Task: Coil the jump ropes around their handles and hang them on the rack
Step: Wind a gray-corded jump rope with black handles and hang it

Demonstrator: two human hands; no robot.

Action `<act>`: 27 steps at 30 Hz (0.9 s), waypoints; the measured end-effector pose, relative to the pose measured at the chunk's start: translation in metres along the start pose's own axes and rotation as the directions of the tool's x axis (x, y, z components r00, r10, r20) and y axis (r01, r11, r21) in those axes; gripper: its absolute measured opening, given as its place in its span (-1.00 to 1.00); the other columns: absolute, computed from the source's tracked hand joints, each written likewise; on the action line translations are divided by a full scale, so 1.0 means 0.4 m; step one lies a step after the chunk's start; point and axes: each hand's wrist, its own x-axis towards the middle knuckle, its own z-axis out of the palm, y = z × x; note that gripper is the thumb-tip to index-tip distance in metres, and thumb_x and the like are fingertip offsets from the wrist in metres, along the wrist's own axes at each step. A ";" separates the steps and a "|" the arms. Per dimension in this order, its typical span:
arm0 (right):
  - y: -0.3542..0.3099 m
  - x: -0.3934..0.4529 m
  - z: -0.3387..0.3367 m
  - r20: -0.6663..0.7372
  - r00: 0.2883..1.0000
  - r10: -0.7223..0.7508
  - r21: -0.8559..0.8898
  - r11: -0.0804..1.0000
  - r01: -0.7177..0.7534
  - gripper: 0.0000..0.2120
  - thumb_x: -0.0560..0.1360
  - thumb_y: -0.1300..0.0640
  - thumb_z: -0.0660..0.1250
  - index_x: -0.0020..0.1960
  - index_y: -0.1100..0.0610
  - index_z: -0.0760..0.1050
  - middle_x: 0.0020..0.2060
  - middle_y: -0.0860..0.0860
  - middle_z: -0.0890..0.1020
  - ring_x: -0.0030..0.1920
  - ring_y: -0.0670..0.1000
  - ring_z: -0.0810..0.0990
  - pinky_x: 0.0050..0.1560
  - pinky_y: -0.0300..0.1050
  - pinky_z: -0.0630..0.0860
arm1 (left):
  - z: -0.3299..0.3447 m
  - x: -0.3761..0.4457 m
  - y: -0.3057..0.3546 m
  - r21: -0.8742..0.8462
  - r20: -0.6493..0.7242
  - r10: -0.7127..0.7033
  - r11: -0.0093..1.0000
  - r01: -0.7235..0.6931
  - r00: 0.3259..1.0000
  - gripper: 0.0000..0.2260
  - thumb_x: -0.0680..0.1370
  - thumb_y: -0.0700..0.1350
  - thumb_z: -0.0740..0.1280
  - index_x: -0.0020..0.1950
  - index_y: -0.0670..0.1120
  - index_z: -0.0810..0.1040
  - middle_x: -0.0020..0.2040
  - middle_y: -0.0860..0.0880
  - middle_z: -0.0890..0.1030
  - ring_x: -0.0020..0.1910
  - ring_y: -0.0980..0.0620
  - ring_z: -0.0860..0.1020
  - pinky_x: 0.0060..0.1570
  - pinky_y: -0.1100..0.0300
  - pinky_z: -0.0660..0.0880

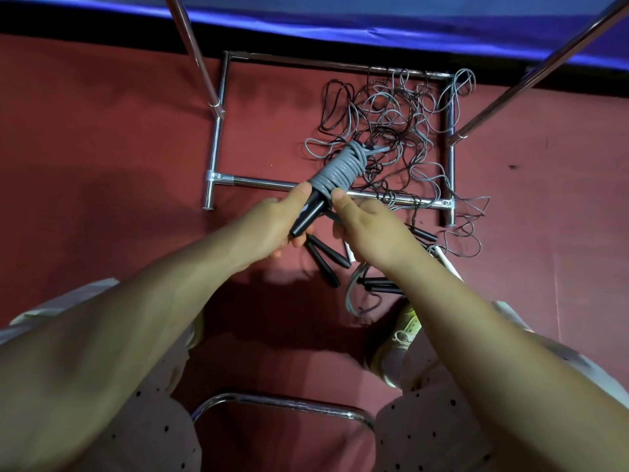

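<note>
You sit over a dull red floor (102, 131) bounded at the far edge by a blue mat (374, 18), with the chrome rack (218, 137) standing on the floor as a rectangular base frame and two slanted uprights. One coiled jump rope (335, 170), grey cord wound round black handles, is held above the near rail of the rack, its long axis running diagonally with the handle butts toward you and lower left and the wound end pointing away to the upper right; at least five loose black handles (328, 258) lie on the floor beneath your hands, and a tangle of grey and black cords (401, 124), too knotted to count, sprawls across the right half of the frame. Your left hand (272, 223) grips the bare handle end with curled fingers, while your right hand (367, 226) has its thumb pressed against the lowest turns of the coil, its other fingers hidden.
</note>
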 end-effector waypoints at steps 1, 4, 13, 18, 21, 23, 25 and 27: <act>-0.001 0.000 0.002 -0.001 1.000 -0.007 0.013 1.000 0.007 -0.47 0.64 -0.13 0.05 -0.37 0.11 0.46 -0.69 -0.14 0.39 -0.64 -0.21 0.35 -0.52 -0.37 0.24 | -0.002 0.003 -0.003 0.043 -0.021 0.008 0.999 -0.007 1.000 -0.48 0.62 0.21 0.02 -0.19 -0.12 0.57 -0.41 0.03 0.51 -0.51 0.12 0.38 -0.31 0.18 0.39; -0.003 -0.001 0.009 0.036 0.999 0.004 0.110 0.994 -0.008 -0.46 0.65 -0.13 0.02 -0.25 0.20 0.55 -0.63 -0.10 0.42 -0.63 -0.18 0.33 -0.49 -0.29 0.25 | -0.008 0.004 -0.010 0.187 -0.070 0.061 0.981 -0.047 0.996 -0.58 0.60 0.21 0.10 -0.23 -0.06 0.49 -0.30 0.02 0.51 -0.31 0.02 0.44 -0.13 0.09 0.43; -0.002 -0.002 0.009 0.064 0.997 0.035 0.239 0.970 -0.049 -0.48 0.55 -0.26 0.12 -0.39 0.10 0.40 -0.41 0.19 0.42 -0.55 0.01 0.26 -0.40 -0.11 0.20 | -0.017 0.002 -0.008 0.178 -0.040 0.102 0.980 -0.094 0.994 -0.75 0.45 0.14 0.40 -0.07 0.01 0.47 -0.21 0.11 0.53 -0.25 0.16 0.47 -0.27 0.21 0.34; -0.004 -0.004 0.009 0.078 0.997 -0.019 0.391 0.920 -0.013 -0.65 0.39 -0.19 0.10 -0.35 0.07 0.33 -0.51 0.09 0.37 -0.52 0.00 0.20 -0.45 -0.14 0.10 | -0.022 -0.015 0.008 -0.188 0.183 -0.065 0.977 0.100 0.981 -0.68 0.38 0.26 0.35 -0.11 0.03 0.54 -0.25 0.05 0.56 -0.29 0.09 0.46 -0.20 0.18 0.40; -0.008 -0.011 0.005 0.079 0.995 -0.064 0.460 0.887 0.020 -0.73 0.38 -0.10 0.10 -0.33 0.08 0.30 -0.53 0.02 0.32 -0.49 -0.01 0.20 -0.47 -0.15 0.09 | -0.030 -0.024 0.021 -0.290 0.422 -0.118 0.922 0.257 0.899 -0.49 0.34 0.34 0.14 -0.11 -0.04 0.58 -0.23 -0.09 0.64 -0.34 0.02 0.52 -0.23 0.15 0.44; -0.011 -0.016 0.004 0.082 0.994 -0.075 0.483 0.875 0.026 -0.73 0.38 -0.09 0.09 -0.34 0.08 0.31 -0.52 0.03 0.30 -0.49 -0.01 0.21 -0.47 -0.15 0.10 | -0.035 -0.025 0.023 -0.392 0.534 -0.104 0.849 0.355 0.839 -0.41 0.41 0.35 0.07 -0.14 -0.10 0.63 -0.25 -0.15 0.63 -0.38 -0.01 0.51 -0.25 0.13 0.41; -0.013 -0.017 0.004 0.091 0.992 -0.088 0.497 0.867 0.031 -0.74 0.39 -0.09 0.08 -0.33 0.09 0.30 -0.52 0.01 0.30 -0.50 -0.03 0.21 -0.45 -0.13 0.08 | -0.037 -0.025 0.022 -0.403 0.589 -0.099 0.824 0.398 0.802 -0.36 0.52 0.32 -0.03 -0.16 -0.16 0.61 -0.37 -0.09 0.51 -0.45 0.03 0.38 -0.32 0.16 0.29; -0.015 -0.016 0.004 0.114 0.987 -0.110 0.452 0.891 0.047 -0.71 0.44 -0.09 0.06 -0.31 0.10 0.28 -0.52 0.02 0.30 -0.51 -0.04 0.21 -0.42 -0.06 0.06 | -0.037 -0.026 0.025 -0.399 0.607 -0.115 0.812 0.426 0.787 -0.36 0.53 0.32 -0.06 -0.21 -0.18 0.55 -0.44 -0.03 0.37 -0.47 0.06 0.22 -0.38 0.18 0.16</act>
